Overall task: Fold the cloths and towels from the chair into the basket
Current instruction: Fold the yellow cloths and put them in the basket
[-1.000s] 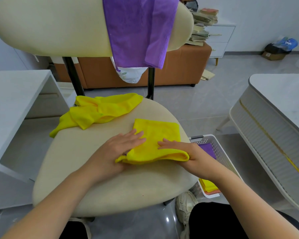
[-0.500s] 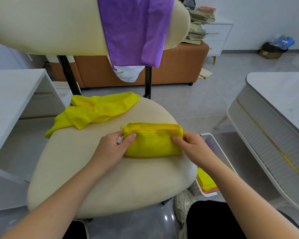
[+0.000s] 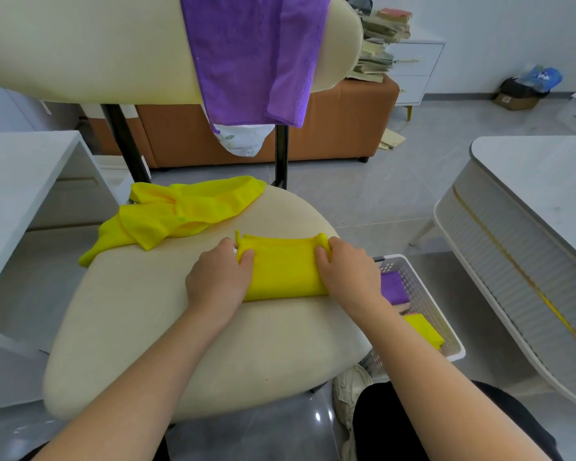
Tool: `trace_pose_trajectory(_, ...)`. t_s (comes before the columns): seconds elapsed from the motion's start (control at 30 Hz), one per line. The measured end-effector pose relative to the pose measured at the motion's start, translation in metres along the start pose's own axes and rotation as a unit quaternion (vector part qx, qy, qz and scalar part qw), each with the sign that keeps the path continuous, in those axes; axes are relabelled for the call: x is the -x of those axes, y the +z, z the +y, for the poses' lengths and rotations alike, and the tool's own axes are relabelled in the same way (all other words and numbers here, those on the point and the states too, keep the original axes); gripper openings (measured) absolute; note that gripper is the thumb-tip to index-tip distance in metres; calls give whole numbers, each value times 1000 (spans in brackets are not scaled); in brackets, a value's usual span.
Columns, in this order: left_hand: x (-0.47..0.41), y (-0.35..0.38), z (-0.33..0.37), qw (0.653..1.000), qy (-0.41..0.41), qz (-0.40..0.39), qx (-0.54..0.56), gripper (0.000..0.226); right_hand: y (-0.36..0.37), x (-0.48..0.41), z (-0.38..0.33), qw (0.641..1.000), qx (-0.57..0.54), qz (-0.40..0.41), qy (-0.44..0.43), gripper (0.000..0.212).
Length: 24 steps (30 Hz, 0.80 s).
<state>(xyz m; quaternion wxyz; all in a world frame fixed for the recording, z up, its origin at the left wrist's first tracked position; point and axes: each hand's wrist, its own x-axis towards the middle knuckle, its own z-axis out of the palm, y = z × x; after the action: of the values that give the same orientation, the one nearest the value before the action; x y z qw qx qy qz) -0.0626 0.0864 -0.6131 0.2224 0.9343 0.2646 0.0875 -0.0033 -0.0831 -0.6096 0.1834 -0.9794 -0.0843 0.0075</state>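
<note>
- A cream chair [image 3: 140, 327] fills the view, and its seat serves as the folding surface.
- A purple towel [image 3: 253, 54] hangs over the chair's backrest, not yet folded.
- A white basket [image 3: 416, 287] sits on the floor just beside the seat's right edge, holding folded purple and yellow pieces.
- A loose yellow cloth [image 3: 180, 211] lies crumpled at the seat's back left.
- A folded yellow cloth [image 3: 283, 271] lies flat mid-seat. Its long axis runs left to right, with one short end toward each hand.
- The left hand [image 3: 217, 281] pinches its left end, and the right hand [image 3: 346, 271] grips its right end.
- Risk: if lifted by the ends alone, the layers could sag open and undo the fold.
</note>
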Motion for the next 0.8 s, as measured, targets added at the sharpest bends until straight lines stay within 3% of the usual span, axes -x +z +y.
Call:
trace_pose_trajectory(0.1,1,-1,5,1000,0,13,-23,30,1,-3,-2,1000,12,5,24,27)
trace_pose_trajectory(0.27,5,-1,3,991,96,89,-34,30,3,0,-3,998,12,67,5,23)
trace_pose_trajectory(0.37,2,-1,-4,970,188,147,-37,24,0,-2,5,991,6,124,-49,29)
trace_pose_trajectory(0.53,9,-14,-3,916,333,222,5,20,-12,2,3,956,-110,180,-204,36)
trace_pose_trajectory(0.6,12,-15,-1,907,365,211,-3,24,-8,8,1,944,-117,147,-270,42)
trace_pose_trajectory(0.67,12,-11,-5,911,370,176,-40,27,-3,13,0,950,-112,50,-288,46)
trace_pose_trajectory(0.73,12,-4,-10,923,357,117,-78,34,0,15,2,955,-94,-56,-276,44)
trace_pose_trajectory(0.8,12,-2,-12,937,330,22,-113,56,4,12,8,955,-58,-105,-273,43)
